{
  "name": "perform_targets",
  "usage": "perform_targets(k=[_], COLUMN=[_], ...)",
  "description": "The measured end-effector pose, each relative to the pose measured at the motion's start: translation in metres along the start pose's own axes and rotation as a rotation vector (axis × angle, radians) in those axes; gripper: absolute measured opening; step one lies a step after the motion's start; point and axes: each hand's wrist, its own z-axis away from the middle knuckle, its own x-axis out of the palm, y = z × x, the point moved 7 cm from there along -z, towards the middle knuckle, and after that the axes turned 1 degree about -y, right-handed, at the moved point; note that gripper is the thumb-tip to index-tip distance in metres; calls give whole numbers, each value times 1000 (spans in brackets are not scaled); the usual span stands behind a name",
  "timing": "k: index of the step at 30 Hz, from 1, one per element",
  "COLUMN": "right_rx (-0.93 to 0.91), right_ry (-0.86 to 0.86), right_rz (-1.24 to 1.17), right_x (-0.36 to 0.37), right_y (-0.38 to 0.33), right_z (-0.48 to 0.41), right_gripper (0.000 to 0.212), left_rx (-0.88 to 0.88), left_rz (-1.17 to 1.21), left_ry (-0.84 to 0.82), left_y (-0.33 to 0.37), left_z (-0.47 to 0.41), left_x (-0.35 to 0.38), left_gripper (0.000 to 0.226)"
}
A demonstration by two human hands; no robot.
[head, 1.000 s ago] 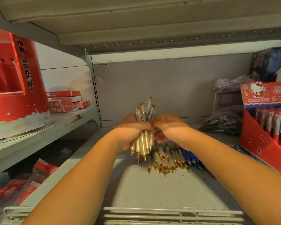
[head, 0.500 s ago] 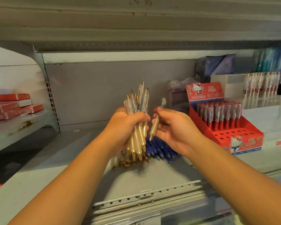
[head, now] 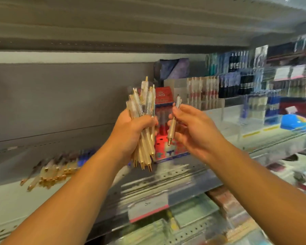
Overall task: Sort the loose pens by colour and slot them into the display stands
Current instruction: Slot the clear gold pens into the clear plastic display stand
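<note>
My left hand (head: 131, 131) grips a bundle of gold pens (head: 145, 124), tips down, in front of the shelf. Just to its right, my right hand (head: 193, 131) pinches a single gold pen (head: 173, 122), held upright and apart from the bundle. Behind both hands stands a red display stand (head: 163, 140) with red pens in it, largely hidden by my hands. More loose gold pens (head: 48, 172) and some blue pens (head: 83, 158) lie on the grey shelf (head: 16, 197) at the left. The picture is blurred by motion.
A clear stand with pale pens (head: 201, 91) sits behind the red one. Racks of dark and blue pens (head: 240, 82) fill the upper right. A blue box (head: 293, 121) lies at the far right. Packaged goods lie on the lower shelf (head: 184, 223).
The view has swung right, so the loose pens now lie far left. My right hand has drawn one gold pen away from the bundle. Both hands now hang in front of the red stand.
</note>
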Motion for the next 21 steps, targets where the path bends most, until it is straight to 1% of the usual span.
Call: perform_targets(k=[3, 5, 7, 11, 14, 17, 19, 21], right_rx=[13, 27, 32, 51, 54, 36, 5, -37], right_ry=[16, 17, 11, 8, -2, -15, -33, -60], right_rz=[-14, 2, 16, 15, 27, 61, 88, 120], right_x=[-56, -92, -127, -186, -215, -233, -239, -241], right_y=[-31, -49, -63, -82, -89, -93, -94, -94], right_z=[6, 8, 8, 0, -14, -33, -46, -60], right_gripper=[37, 44, 43, 41, 36, 33, 35, 41], left_rx=[15, 25, 33, 5, -9, 17, 41, 59], left_rz=[15, 27, 51, 79, 56, 32, 10, -9], left_ry=[8, 23, 31, 36, 56, 72, 97, 122], left_y=[-7, -13, -22, -42, -51, -52, -50, -47], left_z=[-10, -18, -27, -45, -61, -80, -94, -107], left_x=[60, 100, 137, 192, 213, 220, 217, 209], left_gripper=[27, 35, 34, 23, 29, 33, 32, 33])
